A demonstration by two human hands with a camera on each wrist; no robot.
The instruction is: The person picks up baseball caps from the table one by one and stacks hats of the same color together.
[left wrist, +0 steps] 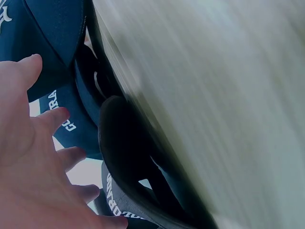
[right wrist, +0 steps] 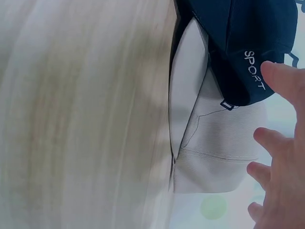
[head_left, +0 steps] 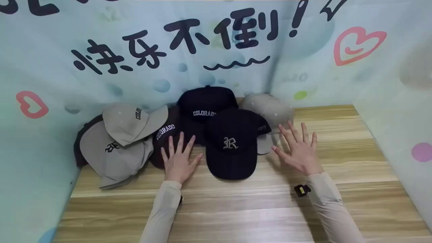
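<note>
So nearest you are your two light sleeves, reaching in over the wood-grain table, with a little black gadget by the right wrist. Your left hand has its fingers spread wide and isn't gripping anything. Same deal with your right hand — fingers fanned out, nothing held.

Between them sits the navy "R" cap, upright, brim toward you. Your left fingers are right at the dark COLORADO cap, though I can't tell if they touch it. Off to its left there's a grey cap tipped on its side, a beige cap lying on top and a dark cap peeking out behind.

A bit further back, the pale cap is just beside your right fingertips — contact's unclear there too. The navy COLORADO cap stands behind the "R" one, up near the printed backdrop.
</note>
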